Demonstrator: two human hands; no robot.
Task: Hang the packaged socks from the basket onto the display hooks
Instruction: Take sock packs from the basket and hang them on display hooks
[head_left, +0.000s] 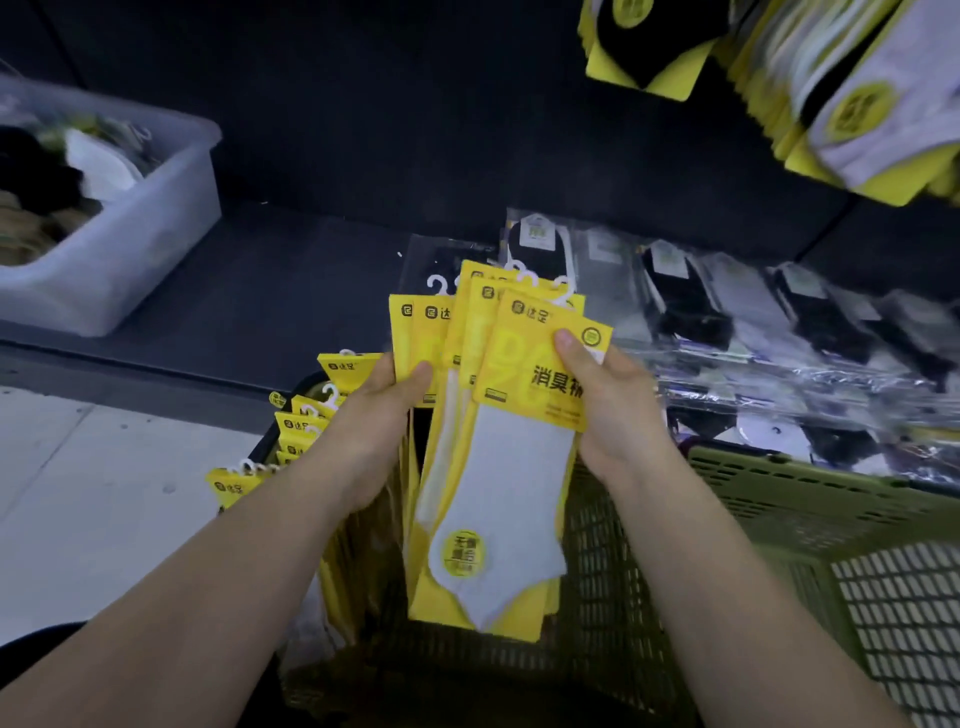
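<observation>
Sock packs fanned between both hands — left hand and right hand pinch opposite edges.

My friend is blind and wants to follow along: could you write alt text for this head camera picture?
A person's left hand and right hand hold a fanned stack of yellow-carded white sock packs over a green mesh basket. More yellow packs stand at its left side; hanging packs show upper right, bagged socks lie on a dark shelf.
</observation>
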